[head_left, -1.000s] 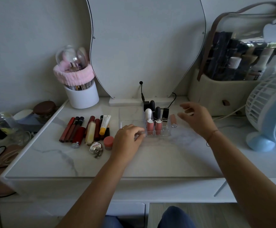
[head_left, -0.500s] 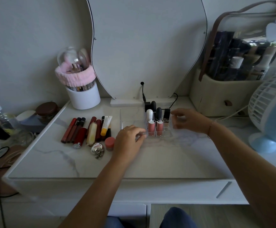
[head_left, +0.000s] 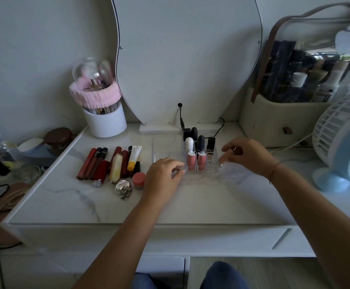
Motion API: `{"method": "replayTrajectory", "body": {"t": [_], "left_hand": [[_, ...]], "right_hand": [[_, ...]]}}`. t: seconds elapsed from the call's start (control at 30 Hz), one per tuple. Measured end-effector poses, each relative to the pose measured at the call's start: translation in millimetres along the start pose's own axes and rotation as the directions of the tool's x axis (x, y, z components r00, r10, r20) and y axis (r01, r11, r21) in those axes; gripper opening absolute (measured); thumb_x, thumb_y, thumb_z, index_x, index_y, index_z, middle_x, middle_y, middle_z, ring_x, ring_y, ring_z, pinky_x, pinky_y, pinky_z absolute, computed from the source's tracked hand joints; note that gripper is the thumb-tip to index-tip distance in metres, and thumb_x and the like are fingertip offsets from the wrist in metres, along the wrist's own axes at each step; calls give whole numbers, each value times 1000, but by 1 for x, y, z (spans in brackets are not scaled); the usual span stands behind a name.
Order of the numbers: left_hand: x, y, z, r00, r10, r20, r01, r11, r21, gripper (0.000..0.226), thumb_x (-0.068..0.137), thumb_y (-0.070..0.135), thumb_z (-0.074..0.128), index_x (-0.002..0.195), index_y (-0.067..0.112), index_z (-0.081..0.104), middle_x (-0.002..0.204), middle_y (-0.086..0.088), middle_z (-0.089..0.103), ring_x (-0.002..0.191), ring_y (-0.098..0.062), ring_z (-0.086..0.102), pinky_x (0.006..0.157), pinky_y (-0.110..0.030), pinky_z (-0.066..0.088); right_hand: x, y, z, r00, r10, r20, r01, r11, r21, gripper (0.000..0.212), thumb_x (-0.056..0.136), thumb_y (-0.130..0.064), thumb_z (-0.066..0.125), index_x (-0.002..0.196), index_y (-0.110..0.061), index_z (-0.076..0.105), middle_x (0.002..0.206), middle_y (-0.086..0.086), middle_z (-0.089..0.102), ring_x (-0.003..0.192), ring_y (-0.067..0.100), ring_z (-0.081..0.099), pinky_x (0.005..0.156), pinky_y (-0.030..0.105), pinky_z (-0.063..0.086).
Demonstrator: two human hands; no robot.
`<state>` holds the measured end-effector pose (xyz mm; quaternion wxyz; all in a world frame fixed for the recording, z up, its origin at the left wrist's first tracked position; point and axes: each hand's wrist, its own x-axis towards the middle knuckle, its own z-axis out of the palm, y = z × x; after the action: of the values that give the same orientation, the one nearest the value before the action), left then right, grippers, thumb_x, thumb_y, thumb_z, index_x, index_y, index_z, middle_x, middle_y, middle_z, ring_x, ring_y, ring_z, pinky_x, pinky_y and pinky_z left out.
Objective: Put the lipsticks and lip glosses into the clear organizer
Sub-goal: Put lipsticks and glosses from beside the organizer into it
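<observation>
1. Head view: the clear organizer [head_left: 170, 152] sits on the marble-look table [head_left: 128, 205], just in front of the mirror [head_left: 186, 59].
2. The right part of the organizer already holds upright pieces: two pink lip glosses [head_left: 191, 161] in the near row, one with a white cap and one with a black cap, and dark lipsticks [head_left: 193, 133] behind them.
3. The left hand [head_left: 163, 178] rests at the organizer's near edge, its fingers curled and touching the plastic wall.
4. The right hand [head_left: 247, 156] is at the organizer's right end, its fingers bent around a small pinkish tube [head_left: 237, 151]; most of the tube is hidden, and the grip looks closed.
5. Left of the organizer, a row of red and dark lipsticks and glosses [head_left: 99, 163] lies flat on the table, with a yellow-capped tube [head_left: 134, 157] on top.
6. A small pink jar [head_left: 139, 180] and a silver compact [head_left: 123, 187] lie near the row.
</observation>
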<state>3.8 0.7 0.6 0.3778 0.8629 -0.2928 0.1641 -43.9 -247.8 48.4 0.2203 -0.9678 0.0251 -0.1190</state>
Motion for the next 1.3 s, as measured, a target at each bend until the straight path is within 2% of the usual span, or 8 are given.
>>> {"method": "replayTrajectory", "body": {"t": [0.13,0.33,0.53,0.73,0.87,1.03,1.13,1.3], "left_hand": [[0,0,-1,1000,6,-4,-6,1000,-2,15,82,19,67,97,16,71,91,0,70,83,-9,58,74,-22,42],[0,1,-1,1000,-3,3,3,1000,-8,15,82,17,66,97,16,71,91,-1,70,85,-13,60,75,-26,46],[-1,3,-3,1000,1,4,-1,1000,-7,16,83,18,66,97,16,71,92,-1,70,87,-15,61,77,-31,49],[-1,3,-3,1000,3,5,-3,1000,-1,16,83,17,66,97,15,71,92,-2,70,86,-16,61,76,-31,48],[-1,3,-3,1000,1,8,-1,1000,-6,16,83,18,66,98,15,71,92,-2,70,87,-16,61,76,-32,49],[-1,3,-2,1000,-1,5,1,1000,-11,15,82,18,67,97,15,71,92,-2,71,87,-15,62,77,-31,50],[0,3,-2,1000,-8,5,8,1000,-12,16,82,18,67,97,15,71,93,-1,71,87,-14,62,78,-30,49],[0,3,-2,1000,-13,4,13,1000,-4,15,82,18,67,96,15,71,92,0,71,86,-13,61,77,-27,48]], "right_hand": [[-4,-3,-7,997,2,-83,4,997,78,26,86,-14,68,113,-13,66,87,-10,64,68,1,55,60,4,44],[-7,-32,-17,962,-16,-272,97,953,286,24,84,-14,71,106,-21,67,83,-14,65,66,-5,63,67,5,50],[-9,-40,9,977,-22,-212,62,981,184,24,81,-11,74,104,-13,65,90,-2,66,80,15,64,79,23,55],[-8,-35,24,980,-17,-196,45,989,138,23,81,-11,74,103,-11,68,90,1,67,73,10,59,66,3,41],[-9,-30,17,971,13,-240,38,978,205,23,85,-21,71,106,-12,68,91,-2,64,74,8,59,72,11,48],[-5,15,-2,838,405,-366,-315,906,282,35,86,-29,68,112,-7,62,97,8,64,79,25,63,81,45,56],[1,31,3,789,568,-232,-519,820,241,36,84,-31,67,108,-6,58,91,10,63,78,28,60,73,37,49],[10,37,15,771,593,-232,-555,805,209,33,86,-39,56,95,-7,59,88,16,66,85,37,60,70,33,42]]}}
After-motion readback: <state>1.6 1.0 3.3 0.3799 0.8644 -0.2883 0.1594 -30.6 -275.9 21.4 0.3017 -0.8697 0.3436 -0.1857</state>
